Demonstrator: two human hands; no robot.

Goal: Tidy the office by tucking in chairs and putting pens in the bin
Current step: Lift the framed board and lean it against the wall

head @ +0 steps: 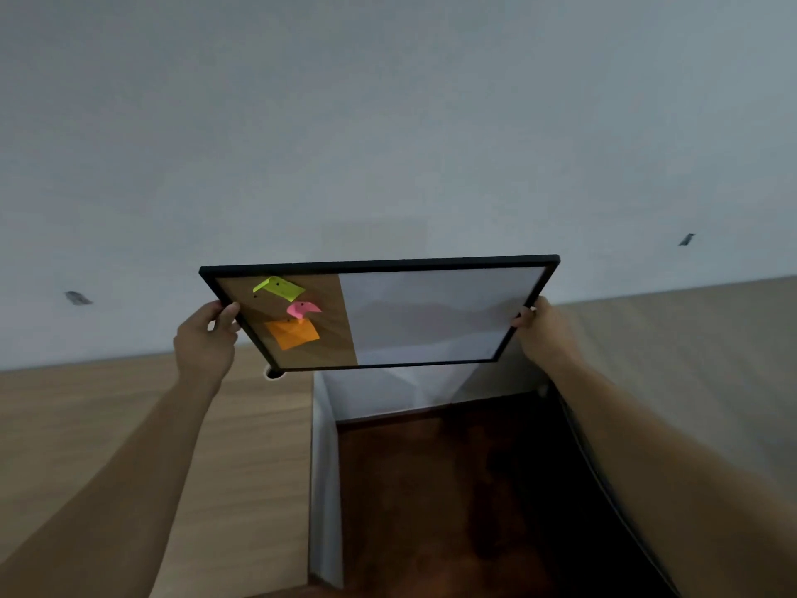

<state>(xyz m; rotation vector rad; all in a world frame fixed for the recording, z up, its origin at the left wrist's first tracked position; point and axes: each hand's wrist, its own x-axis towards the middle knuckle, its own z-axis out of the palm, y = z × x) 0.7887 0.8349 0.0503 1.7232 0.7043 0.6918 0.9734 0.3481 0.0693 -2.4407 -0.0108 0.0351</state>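
Black-framed board (431, 312) — two-handed grip

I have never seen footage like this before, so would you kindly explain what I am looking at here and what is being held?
This is one picture from a wide-angle camera worn on a person's head, looking forward and down along both bare arms. No machine is involved. The left hand and right hand each grip one side of a black-framed board, half cork and half whiteboard, held tilted in front of a pale wall. Pinned to the cork are a yellow-green note, a pink note and an orange note. Below, two light wooden desktops flank a gap showing dark floor.
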